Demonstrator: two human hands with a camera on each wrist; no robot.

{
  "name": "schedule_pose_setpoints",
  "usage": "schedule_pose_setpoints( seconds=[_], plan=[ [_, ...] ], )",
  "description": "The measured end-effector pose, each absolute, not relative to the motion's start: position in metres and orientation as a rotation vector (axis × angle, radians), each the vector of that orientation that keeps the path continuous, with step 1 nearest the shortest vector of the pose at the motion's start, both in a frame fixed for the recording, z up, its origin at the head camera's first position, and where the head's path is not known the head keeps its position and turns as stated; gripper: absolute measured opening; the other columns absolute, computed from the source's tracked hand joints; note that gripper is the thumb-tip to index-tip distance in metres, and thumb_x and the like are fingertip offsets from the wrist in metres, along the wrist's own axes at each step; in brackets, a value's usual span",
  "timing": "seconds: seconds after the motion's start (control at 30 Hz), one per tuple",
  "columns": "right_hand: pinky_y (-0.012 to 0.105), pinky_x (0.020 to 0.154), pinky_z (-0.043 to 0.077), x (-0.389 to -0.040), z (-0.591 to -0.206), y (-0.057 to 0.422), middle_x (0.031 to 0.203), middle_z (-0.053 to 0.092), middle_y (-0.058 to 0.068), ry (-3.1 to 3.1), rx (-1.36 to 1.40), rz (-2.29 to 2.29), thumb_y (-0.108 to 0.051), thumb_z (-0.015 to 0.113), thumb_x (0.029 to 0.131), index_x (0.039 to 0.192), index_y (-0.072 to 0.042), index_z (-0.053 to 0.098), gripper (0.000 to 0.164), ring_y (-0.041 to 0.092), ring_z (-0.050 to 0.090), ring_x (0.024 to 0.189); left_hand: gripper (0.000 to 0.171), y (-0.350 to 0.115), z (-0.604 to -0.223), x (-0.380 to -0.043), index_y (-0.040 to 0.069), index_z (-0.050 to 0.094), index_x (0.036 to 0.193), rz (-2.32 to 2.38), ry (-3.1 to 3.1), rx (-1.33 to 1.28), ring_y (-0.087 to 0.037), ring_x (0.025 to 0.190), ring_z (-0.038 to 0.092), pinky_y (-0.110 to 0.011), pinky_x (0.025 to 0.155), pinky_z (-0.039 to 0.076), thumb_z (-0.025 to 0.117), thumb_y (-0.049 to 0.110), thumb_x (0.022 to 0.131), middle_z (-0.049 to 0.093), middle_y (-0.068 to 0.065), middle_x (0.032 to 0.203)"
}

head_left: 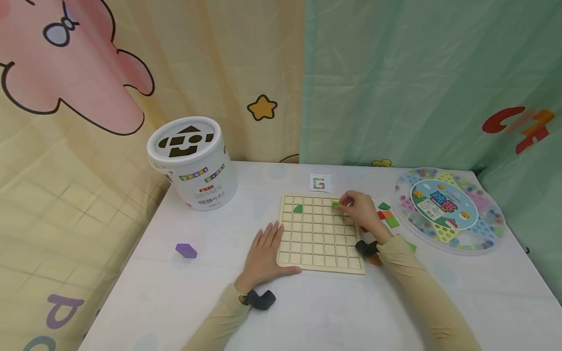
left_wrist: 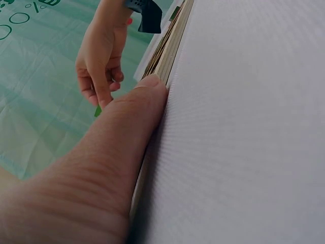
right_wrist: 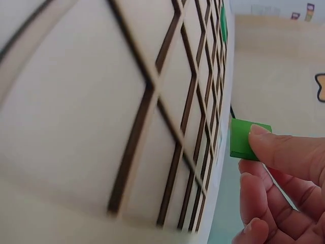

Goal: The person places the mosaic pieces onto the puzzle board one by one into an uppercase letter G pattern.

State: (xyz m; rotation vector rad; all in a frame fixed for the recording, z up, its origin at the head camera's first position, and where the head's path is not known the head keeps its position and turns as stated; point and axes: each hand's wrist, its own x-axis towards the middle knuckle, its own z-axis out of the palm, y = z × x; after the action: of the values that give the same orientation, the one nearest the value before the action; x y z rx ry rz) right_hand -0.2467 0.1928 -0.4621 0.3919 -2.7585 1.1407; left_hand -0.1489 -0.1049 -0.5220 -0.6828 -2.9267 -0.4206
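While the right hand's (head_left: 361,210) thumb and fingers pinch a green block (right_wrist: 241,140) by one side, we see it at the board's (head_left: 318,240) far right corner; whether it touches wood, we can't tell. The hold looks shallow, so a small twist could make the block pivot or slip out. We'd also guess that lowering it askew would catch it on the raised grid lines, or straddle two cells.

The left hand (head_left: 263,253) lies along the board's left side, fingers straight and spread, thumb against the near edge. It grips nothing; if that light contact eases, a push from the right could slide or turn the board.

On the board, we note a dark green quarter-round (head_left: 298,208) in the upper left; a knock could shift it out of line.

Just off the right edge, loose pieces lie close: a dark green piece (head_left: 384,206), an orange square (head_left: 388,214), a light green piece (head_left: 392,222). The right sleeve (head_left: 414,278) and black wristband (head_left: 366,248) hang near more of them, partly hiding an orange piece (head_left: 375,260), so a careless elbow swing could scatter some across the surface (head_left: 325,312). The pattern card (head_left: 320,183) sits beyond the far edge, where a forward shove might nudge it.
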Motion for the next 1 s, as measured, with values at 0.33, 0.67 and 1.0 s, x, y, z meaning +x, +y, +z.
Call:
schedule_pose_setpoints(
  seconds=[0.33,0.67,1.0],
  plan=[
    [0.033,0.057,0.046,-0.253,-0.464,0.156,0.075,0.065,0.003,-2.761,0.508,1.176,-0.014,0.074,0.083,0.08,-0.006,0.067,0.011,0.017,0.057,0.062,0.118,-0.105,-0.52,-0.148,0.003,0.019,0.151,-0.429,-2.936,-0.686,-0.025,0.143,0.009,-0.042,0.114,0.006,0.055,0.08,0.07,0.016,-0.011,0.156],
    [0.032,0.056,0.046,-0.262,-0.47,0.135,0.075,0.065,0.0,-2.764,0.592,1.231,-0.013,0.074,0.083,0.081,-0.008,0.068,0.008,0.015,0.056,0.061,0.118,-0.106,-0.519,-0.148,0.003,0.02,0.151,-0.42,-2.939,-0.681,-0.025,0.143,0.01,-0.042,0.114,0.006,0.053,0.081,0.07,0.016,-0.011,0.156],
    [0.031,0.058,0.045,-0.266,-0.47,0.127,0.075,0.064,-0.002,-2.825,0.585,1.213,-0.014,0.074,0.083,0.082,-0.009,0.069,0.008,0.014,0.057,0.063,0.118,-0.106,-0.519,-0.148,0.004,0.018,0.151,-0.433,-2.956,-0.681,-0.024,0.143,0.007,-0.041,0.114,0.004,0.053,0.082,0.069,0.014,-0.01,0.157]
  ],
)
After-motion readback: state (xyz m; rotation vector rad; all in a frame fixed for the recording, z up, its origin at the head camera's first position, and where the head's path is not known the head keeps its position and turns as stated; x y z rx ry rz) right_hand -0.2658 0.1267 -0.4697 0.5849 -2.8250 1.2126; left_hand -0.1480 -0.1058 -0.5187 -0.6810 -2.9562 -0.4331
